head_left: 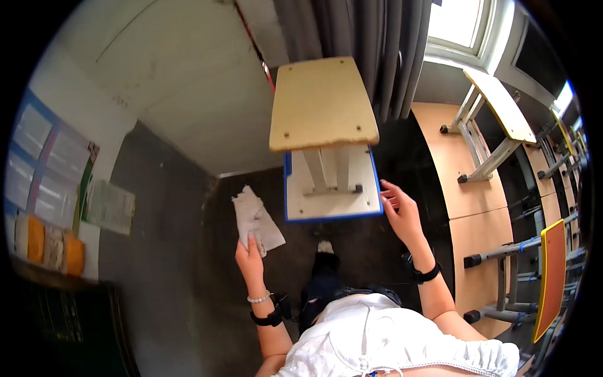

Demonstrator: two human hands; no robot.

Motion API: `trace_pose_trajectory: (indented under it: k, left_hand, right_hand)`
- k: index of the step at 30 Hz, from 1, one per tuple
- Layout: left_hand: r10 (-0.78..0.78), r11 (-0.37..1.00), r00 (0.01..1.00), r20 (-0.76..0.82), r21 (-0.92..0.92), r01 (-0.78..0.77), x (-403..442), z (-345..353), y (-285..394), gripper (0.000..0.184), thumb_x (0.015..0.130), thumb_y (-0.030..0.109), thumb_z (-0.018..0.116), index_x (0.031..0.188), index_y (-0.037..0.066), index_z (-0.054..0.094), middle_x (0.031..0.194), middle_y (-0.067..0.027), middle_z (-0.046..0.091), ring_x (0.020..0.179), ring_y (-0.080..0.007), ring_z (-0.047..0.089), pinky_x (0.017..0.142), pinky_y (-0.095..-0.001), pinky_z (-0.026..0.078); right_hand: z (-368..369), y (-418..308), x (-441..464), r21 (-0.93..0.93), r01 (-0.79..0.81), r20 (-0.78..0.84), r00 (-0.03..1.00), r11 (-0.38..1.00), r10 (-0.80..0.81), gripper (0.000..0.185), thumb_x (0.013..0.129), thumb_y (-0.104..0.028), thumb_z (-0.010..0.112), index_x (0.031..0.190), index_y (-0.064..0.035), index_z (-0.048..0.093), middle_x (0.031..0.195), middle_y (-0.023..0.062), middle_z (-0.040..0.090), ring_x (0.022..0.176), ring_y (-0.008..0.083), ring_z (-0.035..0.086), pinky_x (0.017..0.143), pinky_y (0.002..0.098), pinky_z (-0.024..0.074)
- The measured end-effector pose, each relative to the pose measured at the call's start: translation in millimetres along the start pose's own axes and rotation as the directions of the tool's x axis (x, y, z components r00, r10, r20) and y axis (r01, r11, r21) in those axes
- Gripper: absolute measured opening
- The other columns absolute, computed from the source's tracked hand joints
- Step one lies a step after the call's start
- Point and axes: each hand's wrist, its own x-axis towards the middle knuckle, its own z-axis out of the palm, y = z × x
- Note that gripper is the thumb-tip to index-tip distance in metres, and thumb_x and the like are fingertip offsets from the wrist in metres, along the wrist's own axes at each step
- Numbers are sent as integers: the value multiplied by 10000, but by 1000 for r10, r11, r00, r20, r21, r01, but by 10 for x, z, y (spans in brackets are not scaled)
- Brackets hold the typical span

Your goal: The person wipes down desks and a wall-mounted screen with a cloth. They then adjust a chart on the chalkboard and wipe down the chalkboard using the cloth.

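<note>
My left hand (250, 256) is closed on white paper (262, 223), several crumpled and torn-edged sheets by the look of it, hanging out in front of my fingers. Before me stands a desk with a pale top and blue edging (339, 208). A wooden stool (323, 103) rests on that desk, its worn seat uppermost and its metal legs on the desktop. My right hand (403, 213) is at the desk's right edge with its fingers apart; whether the fingertips touch the edge I cannot tell.
Right of me runs a row of wooden desks (480, 235), with one stool (502, 113) upright and another stool (549, 279) lying on its side. Grey curtains (358, 44) hang by the window behind. Posters (53, 163) cover the left wall; the floor (220, 314) is dark.
</note>
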Motion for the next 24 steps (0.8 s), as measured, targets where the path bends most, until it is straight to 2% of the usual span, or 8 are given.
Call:
trace_pose_trajectory:
  k: [5, 6, 8, 10, 12, 17, 20, 24]
  left_hand:
    - [88, 950, 994, -60, -295, -102, 1172, 508, 127, 346, 962, 251, 497, 1056, -71, 579, 919, -119, 658, 818, -171, 585, 753, -309, 461]
    - [78, 938, 997, 11, -339, -69, 1339, 647, 190, 350, 963, 249, 496, 1070, -75, 574, 935, -118, 656, 834, -164, 582, 760, -306, 459]
    - [119, 922, 988, 102, -382, -72, 1601, 908, 466, 366, 967, 253, 488, 1109, -76, 558, 990, -115, 652, 870, -147, 576, 775, -299, 456]
    - [172, 931, 961, 217, -354, -87, 1741, 1161, 681, 398, 974, 271, 473, 1171, -71, 524, 1082, -153, 627, 970, -183, 564, 868, -305, 425]
    - [245, 900, 952, 182, -407, -154, 1735, 1393, 845, 413, 975, 272, 466, 1217, -61, 493, 1114, -176, 610, 1012, -213, 557, 905, -311, 405]
    - [186, 901, 967, 172, -423, -98, 1585, 1404, 1103, 371, 959, 199, 464, 1218, -64, 485, 1111, -206, 607, 991, -275, 576, 885, -337, 418]
    - [226, 937, 952, 205, -312, -156, 1606, 1428, 1039, 406, 970, 233, 460, 1230, -77, 475, 1121, -197, 605, 1011, -252, 568, 893, -323, 414]
    - [310, 929, 932, 189, -270, -254, 1643, 1432, 1037, 374, 961, 202, 466, 1208, -78, 491, 1097, -210, 612, 994, -284, 581, 878, -333, 427]
  right_hand:
    - [245, 246, 1141, 25, 28, -269, 963, 999, -21, 479, 924, -227, 554, 1341, -43, 408, 901, 153, 656, 773, 213, 644, 727, 301, 490]
    - [186, 62, 1323, -4, -140, -232, 963, 990, 135, 495, 935, -273, 527, 1349, -37, 391, 923, 161, 653, 860, 245, 641, 779, 312, 477]
    - [206, 51, 1607, 134, -215, -171, 957, 967, 236, 525, 918, -295, 549, 1352, -46, 389, 994, 189, 643, 945, 278, 630, 821, 312, 469]
    - [342, -5, 1689, 27, -139, -195, 971, 990, 142, 543, 902, -292, 568, 1355, -52, 388, 1029, 202, 633, 957, 277, 627, 841, 310, 464]
    - [444, 15, 1738, -15, -123, -252, 961, 992, 116, 542, 880, -271, 589, 1352, -76, 407, 1064, 217, 617, 951, 249, 623, 863, 315, 460]
    - [354, 176, 1825, 154, -165, -221, 955, 974, 196, 466, 880, -225, 587, 1316, -105, 477, 948, 158, 646, 860, 166, 622, 786, 285, 474]
    - [321, 128, 1851, 261, -158, -213, 953, 952, 217, 437, 889, -187, 576, 1308, -94, 496, 783, 74, 621, 698, 70, 552, 654, 238, 456]
    - [280, 110, 1857, 192, -142, -225, 957, 971, 184, 430, 892, -181, 569, 1307, -91, 500, 730, 41, 581, 658, 52, 500, 622, 221, 429]
